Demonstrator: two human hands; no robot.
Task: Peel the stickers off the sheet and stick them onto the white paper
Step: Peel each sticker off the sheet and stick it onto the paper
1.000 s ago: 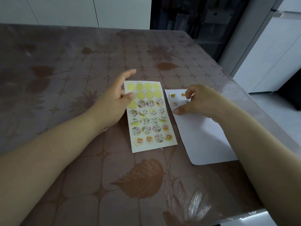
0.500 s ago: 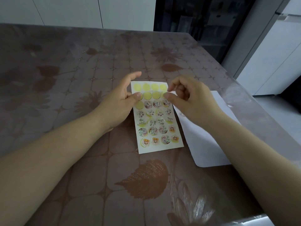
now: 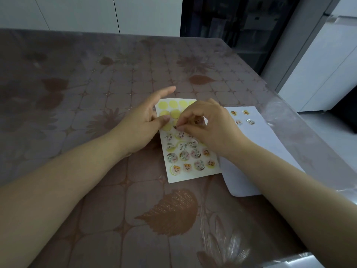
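Right hand has dropped onto sticker sheet.

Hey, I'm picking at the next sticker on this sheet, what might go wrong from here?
1. The right hand is pinching at a sticker edge among closely packed stickers; a neighbour may lift or the sticker may tear.
2. Only the left hand thumb pins the sticker sheet near its top, so the sheet could lift or curl as you pull.
3. The white paper lies unheld close to the table edge, so pressing may slide it.
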